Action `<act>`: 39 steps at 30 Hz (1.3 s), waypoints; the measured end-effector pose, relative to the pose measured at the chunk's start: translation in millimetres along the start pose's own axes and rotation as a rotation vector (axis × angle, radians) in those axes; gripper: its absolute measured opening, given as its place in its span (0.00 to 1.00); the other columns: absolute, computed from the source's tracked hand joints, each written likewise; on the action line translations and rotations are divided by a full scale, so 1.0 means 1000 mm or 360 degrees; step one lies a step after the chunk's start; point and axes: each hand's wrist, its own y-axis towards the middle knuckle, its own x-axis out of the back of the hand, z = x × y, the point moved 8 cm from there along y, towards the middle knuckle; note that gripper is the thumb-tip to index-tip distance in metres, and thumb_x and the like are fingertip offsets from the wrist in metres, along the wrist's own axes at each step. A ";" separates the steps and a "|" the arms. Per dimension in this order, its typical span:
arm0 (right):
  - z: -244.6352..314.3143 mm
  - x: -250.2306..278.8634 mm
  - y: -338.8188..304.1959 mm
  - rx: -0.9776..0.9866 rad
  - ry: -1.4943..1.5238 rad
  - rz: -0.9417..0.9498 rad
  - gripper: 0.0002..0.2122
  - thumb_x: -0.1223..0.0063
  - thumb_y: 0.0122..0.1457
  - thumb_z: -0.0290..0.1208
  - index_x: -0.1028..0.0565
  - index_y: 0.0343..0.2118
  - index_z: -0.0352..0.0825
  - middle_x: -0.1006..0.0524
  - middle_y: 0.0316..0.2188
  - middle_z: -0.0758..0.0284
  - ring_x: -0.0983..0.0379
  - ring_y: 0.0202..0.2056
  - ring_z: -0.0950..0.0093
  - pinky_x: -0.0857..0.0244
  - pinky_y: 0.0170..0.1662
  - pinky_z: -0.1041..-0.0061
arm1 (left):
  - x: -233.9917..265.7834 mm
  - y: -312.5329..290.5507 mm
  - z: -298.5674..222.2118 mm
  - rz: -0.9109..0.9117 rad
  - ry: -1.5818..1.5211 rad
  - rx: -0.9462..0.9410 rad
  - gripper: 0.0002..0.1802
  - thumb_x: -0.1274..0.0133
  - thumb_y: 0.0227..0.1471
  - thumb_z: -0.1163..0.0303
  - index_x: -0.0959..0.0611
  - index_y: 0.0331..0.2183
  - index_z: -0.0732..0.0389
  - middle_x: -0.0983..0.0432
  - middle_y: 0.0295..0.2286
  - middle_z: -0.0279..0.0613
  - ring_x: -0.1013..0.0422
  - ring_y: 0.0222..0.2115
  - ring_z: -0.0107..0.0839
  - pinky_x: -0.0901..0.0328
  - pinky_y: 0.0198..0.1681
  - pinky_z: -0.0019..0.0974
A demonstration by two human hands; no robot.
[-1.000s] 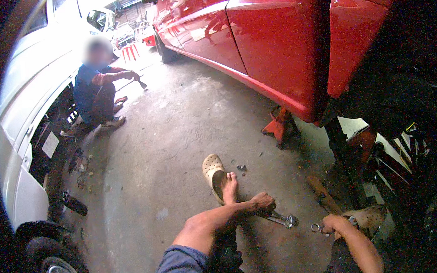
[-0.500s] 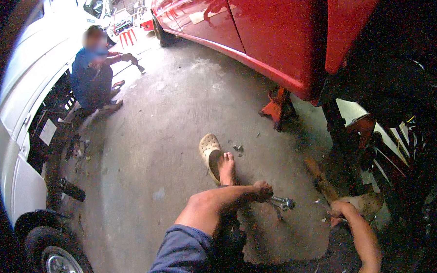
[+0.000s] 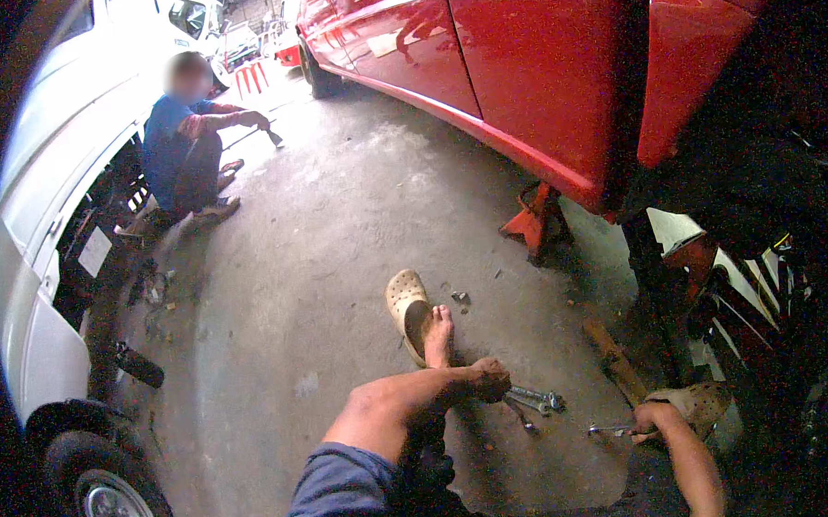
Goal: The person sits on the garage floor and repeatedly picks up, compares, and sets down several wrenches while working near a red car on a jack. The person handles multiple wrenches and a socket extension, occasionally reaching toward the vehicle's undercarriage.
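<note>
Grey concrete floor (image 3: 286, 283) stretches right up the middle here, and along its right side looms the big one, a red vehicle (image 3: 540, 87), doors gleaming, its lower edge running down toward us! Over on the left, a white vehicle (image 3: 68, 172) curves along the rim, its wheel (image 3: 116, 514) filling the bottom corner. Beside that white bodywork crouches a co-worker (image 3: 177, 153) in a blue top, arm stretched forward, a flared-ended tool in hand. Back to the red side, and there's an orange jack stand (image 3: 534, 224) planted on the concrete near the body's lower edge. Nearer to us, a length of wood (image 3: 618, 365) lies at a slant, one end close to the right-hand clog (image 3: 705, 403). Its beige partner, the left-hand clog (image 3: 405, 300), sits out front with a bare foot (image 3: 439, 336) at its heel end.

Now the hands! The left hand (image 3: 490, 381), out past the knee, has its fingers wrapped round a bunch of wrenches (image 3: 537, 401), their metal ends fanning out to the right, low over the floor. Across the gap, the right hand (image 3: 657, 419) is down by the clog, and as far as this dim corner shows, its fingers are closed on a single wrench (image 3: 608, 429), the shiny end pointing left toward the bunch. Smallest of all, little scraps (image 3: 460, 298) lie just beyond the toes.
</note>
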 end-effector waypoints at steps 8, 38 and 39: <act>0.033 0.028 -0.098 0.0549 0.0974 -0.0716 0.13 0.55 0.45 0.39 0.32 0.31 0.36 0.31 0.27 0.67 0.33 0.29 0.72 0.37 0.31 0.71 | 0.036 -0.015 -0.015 -0.0116 0.0358 -0.0072 0.06 0.50 0.30 0.65 0.22 0.14 0.55 0.28 0.14 0.38 0.30 0.18 0.36 0.36 0.23 0.35; 0.006 -0.013 0.075 0.0268 -0.1440 -0.0431 0.11 0.52 0.43 0.38 0.25 0.24 0.36 0.26 0.24 0.62 0.28 0.27 0.68 0.35 0.30 0.69 | 0.060 -0.008 0.007 -0.0114 -0.0115 0.0110 0.12 0.54 0.37 0.61 0.23 0.18 0.59 0.28 0.19 0.44 0.30 0.24 0.41 0.36 0.24 0.41; 0.010 -0.013 0.076 0.0320 -0.1470 -0.0488 0.10 0.52 0.43 0.37 0.25 0.23 0.36 0.26 0.24 0.61 0.28 0.27 0.68 0.35 0.29 0.68 | 0.058 -0.008 0.010 -0.0124 -0.0185 0.0113 0.12 0.54 0.38 0.61 0.23 0.18 0.59 0.28 0.19 0.44 0.30 0.24 0.41 0.36 0.24 0.41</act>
